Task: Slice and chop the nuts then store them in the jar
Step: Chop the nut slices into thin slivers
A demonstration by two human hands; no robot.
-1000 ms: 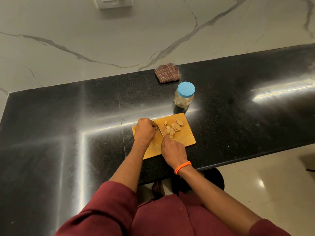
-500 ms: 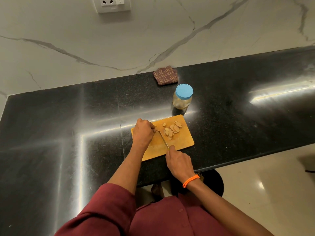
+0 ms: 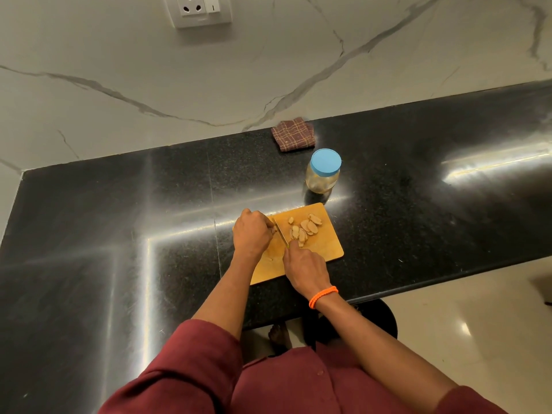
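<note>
A small wooden cutting board (image 3: 327, 243) lies on the black counter near its front edge. Several pale nut slices (image 3: 306, 228) lie in a loose pile on the board's far half. My right hand (image 3: 304, 267), with an orange band at the wrist, grips a knife (image 3: 280, 234) whose thin blade points away between my hands. My left hand (image 3: 251, 233) is curled at the board's left edge, its fingertips pinching a nut piece right beside the blade. A clear jar (image 3: 322, 177) with a blue lid, lid on, stands just behind the board.
A folded brown checked cloth (image 3: 294, 135) lies at the back against the marble wall. A wall socket (image 3: 200, 8) sits high on the wall. The black counter (image 3: 119, 234) stretches left and right; its front edge runs just below the board, with floor beyond.
My right hand drew the knife back toward me, then moved it forward again toward the nuts. My left hand stays at the board's left edge.
</note>
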